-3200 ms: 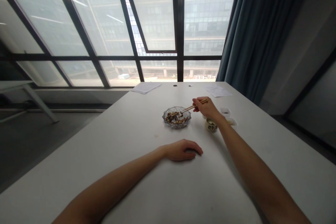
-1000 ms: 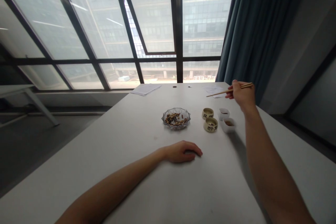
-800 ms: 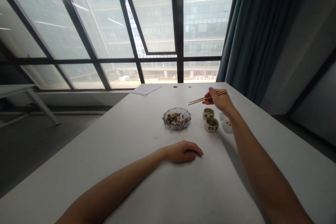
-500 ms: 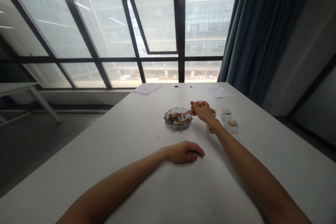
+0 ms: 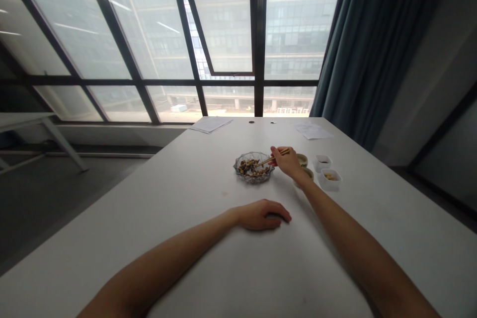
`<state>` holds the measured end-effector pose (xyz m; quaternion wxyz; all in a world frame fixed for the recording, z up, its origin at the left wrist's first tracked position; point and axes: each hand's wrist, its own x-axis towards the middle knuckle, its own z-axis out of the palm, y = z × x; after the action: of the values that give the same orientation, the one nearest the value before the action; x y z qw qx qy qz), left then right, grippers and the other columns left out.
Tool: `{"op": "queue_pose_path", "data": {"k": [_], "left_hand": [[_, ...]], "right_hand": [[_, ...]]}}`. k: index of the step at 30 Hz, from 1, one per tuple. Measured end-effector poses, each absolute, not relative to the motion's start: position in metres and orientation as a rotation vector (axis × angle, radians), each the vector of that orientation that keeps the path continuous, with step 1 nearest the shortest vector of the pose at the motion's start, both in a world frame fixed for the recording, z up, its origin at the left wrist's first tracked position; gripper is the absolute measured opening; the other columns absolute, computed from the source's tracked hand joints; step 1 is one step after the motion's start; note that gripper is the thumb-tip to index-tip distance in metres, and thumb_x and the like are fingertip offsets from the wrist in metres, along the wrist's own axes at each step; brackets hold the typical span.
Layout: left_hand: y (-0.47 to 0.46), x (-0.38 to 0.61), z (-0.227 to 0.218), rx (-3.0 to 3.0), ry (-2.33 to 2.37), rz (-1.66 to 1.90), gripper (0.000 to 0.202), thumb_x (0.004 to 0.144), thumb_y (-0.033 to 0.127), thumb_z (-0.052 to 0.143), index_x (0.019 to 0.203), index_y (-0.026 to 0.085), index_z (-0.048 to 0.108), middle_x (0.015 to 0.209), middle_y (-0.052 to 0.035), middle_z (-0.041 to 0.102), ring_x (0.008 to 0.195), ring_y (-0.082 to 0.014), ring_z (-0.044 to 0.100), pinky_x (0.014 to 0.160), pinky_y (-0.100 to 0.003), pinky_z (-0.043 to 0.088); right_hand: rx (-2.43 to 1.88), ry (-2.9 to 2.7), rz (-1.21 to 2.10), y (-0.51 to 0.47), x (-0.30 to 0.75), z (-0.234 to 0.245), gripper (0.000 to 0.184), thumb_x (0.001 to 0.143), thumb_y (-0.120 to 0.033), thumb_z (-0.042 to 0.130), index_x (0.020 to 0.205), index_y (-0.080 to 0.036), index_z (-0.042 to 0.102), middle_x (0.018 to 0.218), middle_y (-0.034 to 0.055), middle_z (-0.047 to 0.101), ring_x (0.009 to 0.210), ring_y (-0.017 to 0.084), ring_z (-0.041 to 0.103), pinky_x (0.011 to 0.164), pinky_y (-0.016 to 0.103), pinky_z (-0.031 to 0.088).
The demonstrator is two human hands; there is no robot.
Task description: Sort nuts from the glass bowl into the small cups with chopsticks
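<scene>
"Where's the left hand?"

"Resting empty on the table point(image 5: 208, 208), well apart from the right."

"What's ahead of it?"

"A glass dish point(image 5: 236, 169) of nuts point(image 5: 253, 168); the chopsticks' point(image 5: 278, 158) tips are over them."

"And the right hand point(image 5: 287, 164)?"

"Pinching those chopsticks, just above two cups point(image 5: 302, 160)."

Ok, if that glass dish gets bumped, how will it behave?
The ridged glass dish looks heavy for its size and, being low and wide, should slide rather than tip. Glass could chip, and the loose pieces inside may spill.
</scene>
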<state>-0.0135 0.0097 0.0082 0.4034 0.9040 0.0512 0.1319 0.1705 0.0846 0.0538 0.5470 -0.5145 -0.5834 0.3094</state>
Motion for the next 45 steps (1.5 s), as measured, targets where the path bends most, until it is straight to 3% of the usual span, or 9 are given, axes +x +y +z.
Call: {"op": "queue_pose_path", "data": {"k": [22, 33, 45], "left_hand": [[0.011, -0.014, 0.006, 2.302, 0.11, 0.338, 0.032, 0.095, 0.022, 0.057, 0.126, 0.02, 0.067, 0.126, -0.012, 0.071, 0.118, -0.0226, 0.066, 0.107, -0.035, 0.048], [0.01, -0.014, 0.01, 2.286, 0.137, 0.328, 0.032, 0.096, 0.026, 0.058, 0.126, 0.021, 0.068, 0.126, -0.0115, 0.071, 0.117, -0.0222, 0.066, 0.107, -0.035, 0.049], [0.01, -0.014, 0.008, 2.295, 0.116, 0.335, 0.032, 0.096, 0.025, 0.056, 0.126, 0.021, 0.068, 0.126, -0.0116, 0.071, 0.118, -0.0218, 0.066, 0.108, -0.034, 0.048]], "right_hand": [[-1.213, -1.251, 0.734, 0.078, 0.171, 0.068, 0.034, 0.093, -0.039, 0.067, 0.07, -0.015, 0.067, 0.066, 0.0113, 0.075, 0.059, 0.023, 0.076, 0.052, 0.026, 0.061], [-1.243, -1.293, 0.673, 0.08, 0.178, 0.071, 0.039, 0.091, -0.048, 0.067, 0.069, -0.016, 0.066, 0.062, 0.0093, 0.073, 0.055, 0.022, 0.075, 0.048, 0.024, 0.059], [-1.272, -1.387, 0.666, 0.084, 0.182, 0.065, 0.03, 0.09, -0.038, 0.067, 0.07, -0.017, 0.068, 0.062, 0.0089, 0.073, 0.057, 0.023, 0.075, 0.049, 0.025, 0.057]]}}
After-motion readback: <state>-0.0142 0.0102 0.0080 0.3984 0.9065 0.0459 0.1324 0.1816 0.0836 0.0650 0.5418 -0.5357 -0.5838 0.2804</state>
